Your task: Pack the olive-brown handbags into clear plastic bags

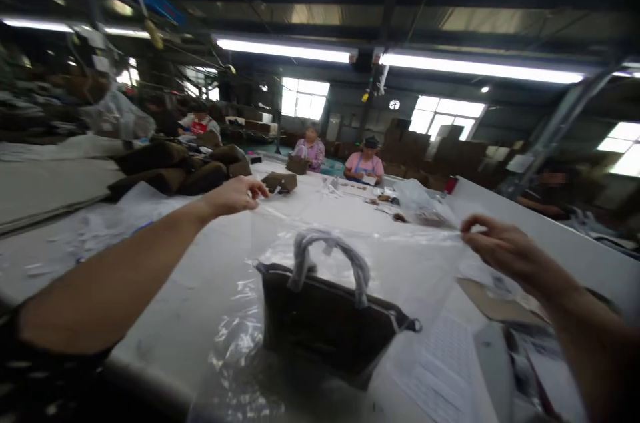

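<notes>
A clear plastic bag [235, 350] hangs stretched between my hands, in front of me over the table. Inside it stands a dark handbag [325, 323], its handles [331, 248] wrapped in pale material and arching upward. My left hand [239, 195] pinches the upper left corner of the plastic bag. At the upper right corner, my right hand [495, 243] pinches the plastic rim between thumb and fingers. The plastic blurs the lower part of the handbag.
Dark brown bags [175, 166] lie piled at the left of the white table [165, 310]. A printed sheet [443, 370] and a brown cardboard piece [500, 303] lie at right. Several people work beyond, including a person in pink [365, 163]. A slanted metal post [560, 130] rises at right.
</notes>
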The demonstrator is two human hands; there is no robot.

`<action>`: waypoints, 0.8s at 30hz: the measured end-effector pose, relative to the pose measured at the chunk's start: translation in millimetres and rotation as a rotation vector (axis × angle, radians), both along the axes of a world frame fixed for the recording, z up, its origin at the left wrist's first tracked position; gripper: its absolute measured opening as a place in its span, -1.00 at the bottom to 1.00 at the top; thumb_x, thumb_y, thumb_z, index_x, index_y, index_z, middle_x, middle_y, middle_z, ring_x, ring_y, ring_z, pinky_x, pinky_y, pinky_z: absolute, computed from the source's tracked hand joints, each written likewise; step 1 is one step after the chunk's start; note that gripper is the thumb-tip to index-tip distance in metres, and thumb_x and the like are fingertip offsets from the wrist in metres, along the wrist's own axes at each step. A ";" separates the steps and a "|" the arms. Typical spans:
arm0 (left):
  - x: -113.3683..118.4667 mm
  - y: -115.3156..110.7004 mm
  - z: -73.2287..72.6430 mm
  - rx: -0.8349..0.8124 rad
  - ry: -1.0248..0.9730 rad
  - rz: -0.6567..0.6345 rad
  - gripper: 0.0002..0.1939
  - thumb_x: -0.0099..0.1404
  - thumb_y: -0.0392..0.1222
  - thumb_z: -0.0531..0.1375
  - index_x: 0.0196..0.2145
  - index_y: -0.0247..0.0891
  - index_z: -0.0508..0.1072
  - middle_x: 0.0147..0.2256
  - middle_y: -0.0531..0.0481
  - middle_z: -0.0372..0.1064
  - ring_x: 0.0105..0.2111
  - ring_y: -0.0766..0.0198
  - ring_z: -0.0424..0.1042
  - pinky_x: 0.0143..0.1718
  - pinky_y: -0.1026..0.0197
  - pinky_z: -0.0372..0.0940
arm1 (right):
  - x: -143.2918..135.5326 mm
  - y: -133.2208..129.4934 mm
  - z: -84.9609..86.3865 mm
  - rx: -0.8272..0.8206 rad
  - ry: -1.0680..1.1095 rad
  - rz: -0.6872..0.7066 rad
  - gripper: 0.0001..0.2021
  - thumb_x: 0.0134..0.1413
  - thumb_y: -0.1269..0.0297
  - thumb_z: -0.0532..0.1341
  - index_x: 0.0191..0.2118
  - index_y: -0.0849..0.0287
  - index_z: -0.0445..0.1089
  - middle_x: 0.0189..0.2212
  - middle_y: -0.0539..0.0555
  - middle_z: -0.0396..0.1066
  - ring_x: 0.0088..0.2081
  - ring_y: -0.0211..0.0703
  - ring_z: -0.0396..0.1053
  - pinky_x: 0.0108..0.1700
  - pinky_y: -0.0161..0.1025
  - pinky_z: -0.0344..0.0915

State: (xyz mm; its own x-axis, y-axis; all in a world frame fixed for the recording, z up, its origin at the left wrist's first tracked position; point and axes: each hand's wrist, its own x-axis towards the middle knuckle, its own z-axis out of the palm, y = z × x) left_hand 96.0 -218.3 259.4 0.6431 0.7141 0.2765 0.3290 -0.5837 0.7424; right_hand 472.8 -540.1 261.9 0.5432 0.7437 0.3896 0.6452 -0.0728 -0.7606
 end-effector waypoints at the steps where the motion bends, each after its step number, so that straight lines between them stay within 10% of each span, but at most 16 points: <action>1: -0.4 4.3 -0.6 -0.014 0.010 -0.015 -0.69 -0.17 -0.38 0.18 -0.36 -0.34 0.49 -0.60 0.14 0.19 -0.63 0.44 0.11 -0.64 0.38 0.00 | -1.7 -0.1 -0.1 -0.086 0.051 -0.012 -0.91 -0.11 0.26 0.20 -0.45 0.15 0.32 -0.78 -0.15 0.06 -0.74 -0.42 -0.03 -0.68 -0.41 -0.20; 6: -15.9 22.2 -27.6 -0.154 0.071 -0.069 -0.57 -0.11 -0.15 0.30 -0.20 -0.26 0.48 -0.47 0.06 0.32 -0.63 0.36 0.21 -0.65 0.30 0.15 | 5.2 -7.9 -45.9 -0.148 0.248 0.065 -0.71 -0.14 0.14 0.30 -0.28 0.13 0.32 -0.73 -0.16 0.10 -0.72 -0.39 0.02 -0.68 -0.41 -0.11; 9: -30.4 33.5 -72.2 -0.273 -0.231 -0.126 -0.30 -0.10 0.16 0.30 0.01 -0.08 0.35 -0.02 -0.02 0.32 -0.17 0.10 0.38 -0.24 0.17 0.35 | 8.3 -10.6 -108.1 0.211 0.410 0.172 -0.23 -0.35 -0.09 0.38 0.07 -0.05 0.17 -0.23 0.08 0.40 -0.25 -0.10 0.39 -0.31 -0.20 0.33; 11: -33.5 38.6 -109.1 -0.407 -0.408 -0.181 -0.09 -0.17 0.29 0.30 0.13 0.00 0.19 0.23 0.00 0.00 0.16 -0.03 0.09 0.08 -0.02 0.18 | 1.7 -1.5 -150.6 0.262 0.573 0.258 -0.03 -0.44 -0.20 0.36 0.18 -0.16 0.00 0.13 0.13 0.18 0.13 0.02 0.17 0.05 -0.01 0.20; 14: -16.9 36.4 -156.5 -0.591 -0.400 -0.198 0.01 -0.27 0.19 0.40 0.14 -0.05 0.17 0.26 -0.12 -0.08 0.24 -0.06 -0.08 0.17 -0.14 0.00 | -16.2 30.7 -192.3 0.231 0.764 0.276 -0.07 -0.42 -0.13 0.39 0.17 -0.12 0.05 0.12 0.13 0.22 0.17 0.02 0.12 0.19 0.09 0.00; 19: 48.7 33.5 -178.9 -0.726 -0.521 -0.115 -0.51 -0.07 0.13 0.34 -0.33 -0.35 0.45 -0.15 -0.28 0.45 -0.06 0.01 0.38 0.10 -0.09 0.14 | -25.1 105.9 -190.7 0.336 0.835 0.029 -0.65 -0.28 0.05 0.40 -0.39 0.18 0.42 -0.39 0.07 0.49 -0.21 -0.10 0.42 0.07 -0.04 0.23; 24: 75.8 58.2 -137.9 -0.661 -0.628 -0.079 -0.58 -0.02 0.19 0.27 -0.50 -0.26 0.36 -0.50 -0.02 0.46 -0.38 0.17 0.48 -0.10 -0.01 0.33 | -6.5 146.4 -143.7 0.496 0.987 -0.020 -0.71 -0.22 0.10 0.37 -0.53 0.17 0.31 -0.60 -0.06 0.40 -0.46 -0.22 0.41 -0.21 -0.14 0.42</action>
